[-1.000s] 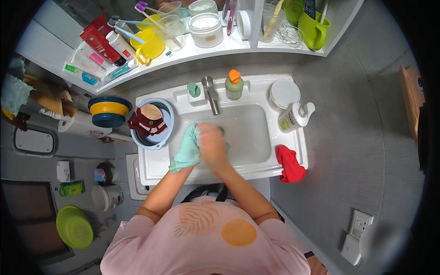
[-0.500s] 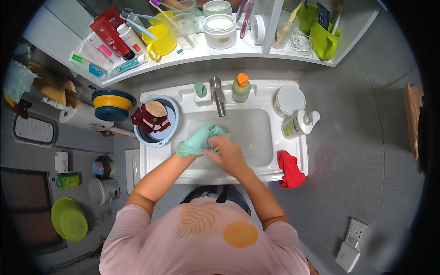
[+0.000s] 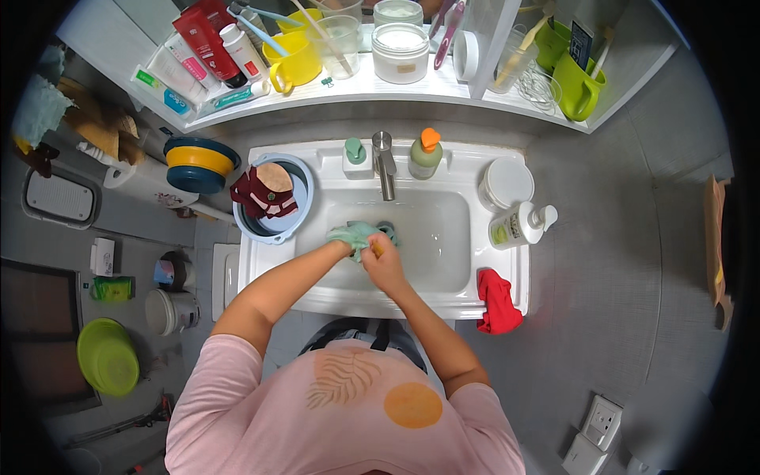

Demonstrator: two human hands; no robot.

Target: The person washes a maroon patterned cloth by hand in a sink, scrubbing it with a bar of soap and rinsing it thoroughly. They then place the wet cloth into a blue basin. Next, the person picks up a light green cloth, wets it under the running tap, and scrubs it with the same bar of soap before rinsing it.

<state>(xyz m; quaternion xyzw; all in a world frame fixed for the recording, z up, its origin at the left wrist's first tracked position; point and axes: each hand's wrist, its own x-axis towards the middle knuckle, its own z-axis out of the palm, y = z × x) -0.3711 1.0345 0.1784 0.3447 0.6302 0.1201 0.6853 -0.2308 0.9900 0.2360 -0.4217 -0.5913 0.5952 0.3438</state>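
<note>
A wet mint-green cloth (image 3: 351, 233) is bunched low in the white sink (image 3: 443, 261), near the drain. My left hand (image 3: 345, 244) is mostly hidden by the cloth, which covers its fingers. Against the cloth's right side, my right hand (image 3: 385, 267) is closed round a small yellow bar (image 3: 378, 249) that looks like soap; only part of it shows between the fingers. Above both hands, the metal faucet (image 3: 385, 170) points down into the basin.
Left of the basin stands a blue bucket (image 3: 305, 206) with maroon cloth (image 3: 257, 194). Behind are a green-capped dispenser (image 3: 356, 158) and an orange-pump bottle (image 3: 426, 154). A white tub (image 3: 507, 184), white pump bottle (image 3: 518, 226) and red cloth (image 3: 497, 302) line the right rim.
Both hands have gone lower into the sink with the mint-green cloth. The cloth is bunched smaller, and the drain now shows beside it. The whole view has shifted slightly.
</note>
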